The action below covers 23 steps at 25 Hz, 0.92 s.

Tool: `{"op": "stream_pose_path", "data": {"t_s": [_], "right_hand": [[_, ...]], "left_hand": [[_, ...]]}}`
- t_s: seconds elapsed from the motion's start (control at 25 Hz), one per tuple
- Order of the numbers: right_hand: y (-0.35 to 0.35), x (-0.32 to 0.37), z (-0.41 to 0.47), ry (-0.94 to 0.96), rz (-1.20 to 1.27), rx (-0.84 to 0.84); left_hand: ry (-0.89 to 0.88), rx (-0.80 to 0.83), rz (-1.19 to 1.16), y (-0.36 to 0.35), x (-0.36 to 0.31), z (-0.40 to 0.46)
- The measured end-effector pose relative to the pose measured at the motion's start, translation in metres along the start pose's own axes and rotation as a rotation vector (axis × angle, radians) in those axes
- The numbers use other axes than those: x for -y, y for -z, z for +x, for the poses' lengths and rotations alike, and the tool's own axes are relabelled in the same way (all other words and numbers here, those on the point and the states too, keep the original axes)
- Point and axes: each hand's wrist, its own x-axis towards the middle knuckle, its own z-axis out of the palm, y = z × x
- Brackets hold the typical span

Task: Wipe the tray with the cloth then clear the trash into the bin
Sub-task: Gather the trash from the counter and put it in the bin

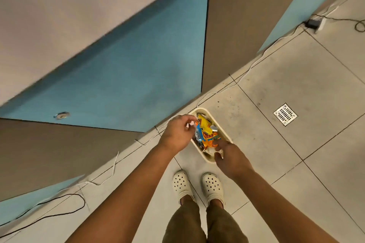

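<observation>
You're pinching a small scrap with your left hand (178, 134) and wrappers (207, 134) with your right hand (227, 156) over the bin (227, 134), white cable (223, 89) trailing behind, floor drain (285, 114) sitting nearby.

Pale tiled floor (296, 85) with drain grate (285, 114), cables, blue-and-grey panels (128, 77).

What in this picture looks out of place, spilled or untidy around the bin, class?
Nothing has spilled: the wrappers sit inside the cream bin on the floor. The oddity is loose cables: a white cord trails across the tiles past the bin, and a black cable loops lower left, both trip hazards.
</observation>
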Motion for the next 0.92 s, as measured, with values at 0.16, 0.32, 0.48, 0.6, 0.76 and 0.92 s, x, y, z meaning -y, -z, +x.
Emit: {"op": "stream_pose_path", "data": {"t_s": [0.16, 0.32, 0.48, 0.6, 0.76, 0.92], "right_hand": [[0.074, 0.084, -0.056, 0.252, 0.127, -0.129], [0.143, 0.177, -0.115, 0.527, 0.131, -0.217], [0.186, 0.252, -0.154, 0.737, 0.154, -0.244], [0.203, 0.305, -0.181, 0.851, 0.182, -0.238], [0.202, 0.347, -0.191, 0.947, 0.134, -0.240], [0.198, 0.390, -0.176, 0.973, 0.073, -0.286]], "left_hand": [[-0.128, -0.156, -0.187, 0.075, -0.068, -0.084], [-0.236, -0.463, -0.303, 0.147, -0.115, -0.183], [-0.298, -0.659, -0.352, 0.204, -0.134, -0.248], [-0.305, -0.809, -0.408, 0.242, -0.133, -0.287], [-0.259, -0.899, -0.389, 0.279, -0.115, -0.306], [-0.206, -0.935, -0.385, 0.333, -0.089, -0.305]]}}
